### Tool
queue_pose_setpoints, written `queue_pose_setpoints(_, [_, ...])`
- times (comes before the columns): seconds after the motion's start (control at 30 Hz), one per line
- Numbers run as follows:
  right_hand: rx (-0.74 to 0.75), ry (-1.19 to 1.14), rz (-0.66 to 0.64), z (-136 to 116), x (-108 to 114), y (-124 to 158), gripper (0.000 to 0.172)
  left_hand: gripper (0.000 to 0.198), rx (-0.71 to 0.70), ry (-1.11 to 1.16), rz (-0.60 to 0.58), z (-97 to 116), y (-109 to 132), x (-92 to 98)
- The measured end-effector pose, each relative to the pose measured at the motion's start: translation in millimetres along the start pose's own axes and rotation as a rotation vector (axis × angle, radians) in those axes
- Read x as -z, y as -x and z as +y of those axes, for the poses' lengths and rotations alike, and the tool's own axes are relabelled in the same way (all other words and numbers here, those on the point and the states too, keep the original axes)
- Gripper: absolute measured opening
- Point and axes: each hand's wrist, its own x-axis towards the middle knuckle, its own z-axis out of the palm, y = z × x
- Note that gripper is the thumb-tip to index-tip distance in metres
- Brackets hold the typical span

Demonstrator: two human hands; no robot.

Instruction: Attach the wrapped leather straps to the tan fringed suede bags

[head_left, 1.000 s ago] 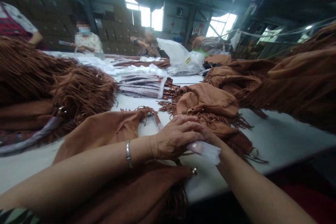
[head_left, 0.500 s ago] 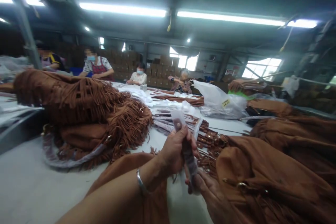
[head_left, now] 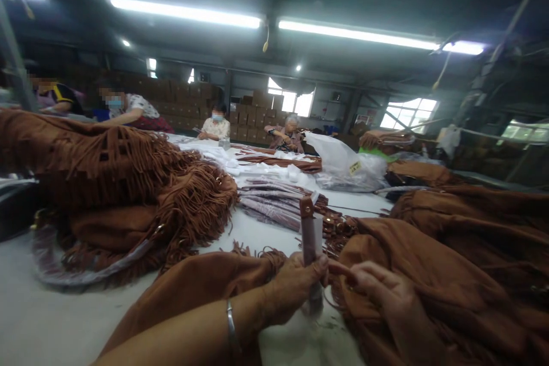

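Note:
My left hand (head_left: 294,289) is closed round a brown strap wrapped in clear film (head_left: 309,237), holding it upright; a silver bangle sits on that wrist. My right hand (head_left: 386,294) lies just right of the strap on a brown suede fringed bag (head_left: 433,274), its fingers curled and pinched at the bag's edge near the strap. Another brown bag (head_left: 201,286) lies flat under my left forearm.
A heap of fringed brown bags (head_left: 124,189) fills the left of the white table (head_left: 47,320). A bundle of wrapped straps (head_left: 274,203) lies mid-table, with a clear plastic bag (head_left: 347,166) behind. Several people sit at the far end. More brown bags pile up at right.
My left hand has slid down the strap, which now stands more upright. My right hand came off the strap's lower end and turned over onto the bag. The view dropped slightly.

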Motion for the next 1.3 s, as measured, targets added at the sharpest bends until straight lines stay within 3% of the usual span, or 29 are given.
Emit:
queue_pose_setpoints(0.07, [0.095,0.015,0.194,-22,11,-3,0.035,0.06,0.021,-0.053,-0.118,-2,1,-0.5])
queue_pose_setpoints(0.1, [0.163,0.015,0.188,-33,10,-5,0.039,0.061,0.041,-0.064,-0.19,-3,3,-1.2])
queue_pose_setpoints(0.17, [0.206,-0.011,-0.034,-51,-2,-9,0.043,0.063,0.074,-0.087,-0.33,-4,7,-2.9])
queue_pose_setpoints(0.27, [0.073,-0.152,-0.281,-60,-30,-11,0.031,0.064,0.077,-0.151,-0.479,-3,13,-4.2])
queue_pose_setpoints(0.37, [0.018,-0.416,-0.359,-54,-51,-8,0.028,0.06,0.134,-0.133,-0.513,1,16,0.0])
queue_pose_setpoints(0.43, [0.008,-0.438,-0.323,-48,-58,-8,0.027,0.052,0.197,-0.212,-0.529,6,14,8.6])
queue_pose_setpoints(0.5, [0.052,-0.199,-0.207,-43,-60,-9,0.025,0.041,0.192,-0.441,-0.471,15,9,22.0])
queue_pose_setpoints(0.57, [0.163,0.203,-0.055,-38,-60,-13,0.023,0.035,0.118,-0.638,-0.335,26,3,36.4])
queue_pose_setpoints(0.63, [0.283,0.563,0.056,-33,-58,-15,0.023,0.041,0.057,-0.623,-0.13,37,-2,46.0])
queue_pose_setpoints(0.7, [0.352,0.781,0.101,-27,-59,-16,0.02,0.056,0.065,-0.535,0.023,43,-6,48.0])
queue_pose_setpoints(0.8, [0.342,0.84,0.072,-25,-61,-13,0.019,0.061,0.072,-0.498,0.065,45,-7,41.5])
queue_pose_setpoints(0.97, [0.182,0.487,-0.231,-26,-54,-3,0.014,0.045,-0.024,-0.501,-0.046,40,2,30.8])
queue_pose_setpoints(1.03, [0.036,-0.062,-0.304,-22,-47,1,0.022,0.04,-0.108,-0.503,-0.082,37,4,26.5])
queue_pose_setpoints(1.1, [-0.06,-0.377,-0.269,-17,-38,5,0.02,0.038,-0.17,-0.521,-0.097,31,6,20.2])
queue_pose_setpoints(1.17, [-0.092,-0.495,-0.216,-12,-27,7,0.018,0.036,-0.164,-0.558,-0.099,22,11,11.7])
queue_pose_setpoints(1.3, [-0.036,-0.532,-0.079,-2,0,3,0.014,0.029,0.159,-0.673,-0.298,2,35,-6.0])
